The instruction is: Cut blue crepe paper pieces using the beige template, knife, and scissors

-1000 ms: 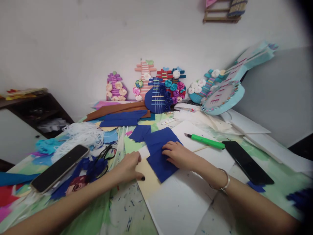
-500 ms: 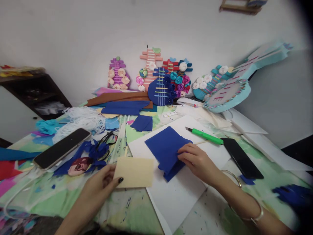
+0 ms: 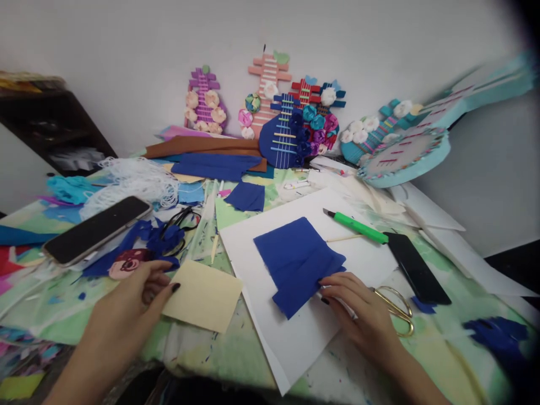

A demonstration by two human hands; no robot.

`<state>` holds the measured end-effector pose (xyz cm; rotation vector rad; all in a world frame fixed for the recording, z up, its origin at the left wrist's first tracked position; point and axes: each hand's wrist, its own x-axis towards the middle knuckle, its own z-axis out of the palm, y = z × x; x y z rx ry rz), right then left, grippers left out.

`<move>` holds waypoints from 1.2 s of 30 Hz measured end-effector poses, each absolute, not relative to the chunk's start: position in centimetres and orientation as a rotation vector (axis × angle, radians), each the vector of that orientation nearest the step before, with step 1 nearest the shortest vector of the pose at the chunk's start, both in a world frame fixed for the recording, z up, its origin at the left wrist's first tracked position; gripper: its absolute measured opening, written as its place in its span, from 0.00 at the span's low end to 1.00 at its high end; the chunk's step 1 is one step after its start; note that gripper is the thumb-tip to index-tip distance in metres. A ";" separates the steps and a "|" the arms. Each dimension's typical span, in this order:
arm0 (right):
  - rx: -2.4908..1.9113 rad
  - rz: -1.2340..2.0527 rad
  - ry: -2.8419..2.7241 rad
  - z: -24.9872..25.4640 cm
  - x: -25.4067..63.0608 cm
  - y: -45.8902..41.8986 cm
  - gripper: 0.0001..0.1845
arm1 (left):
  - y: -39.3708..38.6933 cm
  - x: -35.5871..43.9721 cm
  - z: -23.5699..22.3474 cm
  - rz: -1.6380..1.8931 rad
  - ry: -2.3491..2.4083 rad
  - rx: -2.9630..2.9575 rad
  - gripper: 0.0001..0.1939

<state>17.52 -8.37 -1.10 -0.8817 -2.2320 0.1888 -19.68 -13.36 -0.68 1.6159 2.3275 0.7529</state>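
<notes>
My left hand [image 3: 145, 295] rests by the left edge of a cream paper square [image 3: 205, 295] that lies on the table. Its thumb and fingers are apart, with the thumb tip at the paper's edge. Blue crepe paper [image 3: 291, 247], loosely layered with uneven edges, lies on a stack of white sheets [image 3: 291, 357]. At its lower right edge, my right hand [image 3: 354, 304] pinches the crepe paper between thumb and fingers. Gold-handled scissors [image 3: 399, 315] lie just right of that hand, their blades hidden behind it. Above it is a green craft knife [image 3: 358, 228].
Phones lie at left [image 3: 99, 228] and right [image 3: 417, 267]. Black-handled scissors [image 3: 181, 225] sit among blue scraps. White string [image 3: 130, 185] is heaped at back left. Flower-decorated paper instruments, including a blue one [image 3: 276, 138], lean on the wall beside a large light-blue one [image 3: 405, 157].
My left hand has moved left and lowered the cream paper to the table, its fingers loosening. My right hand has shifted down along the crepe paper's edge, uncovering the gold scissors' handles.
</notes>
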 end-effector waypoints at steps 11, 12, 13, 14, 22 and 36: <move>-1.251 0.283 -2.294 0.1 17.7 1.6 0.13 | -6.6 -14.9 0.7 0.857 1.850 2.085 0.11; -1.303 0.298 -2.326 -0.1 17.3 3.1 0.16 | -5.7 -14.5 0.6 0.828 1.775 2.121 0.10; -1.334 0.295 -2.330 -0.3 16.8 4.6 0.18 | -4.7 -14.1 0.6 0.805 1.718 2.138 0.10; -1.354 0.287 -2.329 -0.4 16.3 5.9 0.20 | -3.7 -13.6 0.6 0.749 1.670 2.138 0.11; -1.330 0.500 -2.539 -0.1 13.2 9.8 0.07 | 2.3 -10.2 0.8 0.412 1.586 2.079 0.17; -1.177 -0.043 -2.211 19.2 10.4 14.5 0.03 | 10.3 -12.9 19.5 0.918 1.615 2.359 0.03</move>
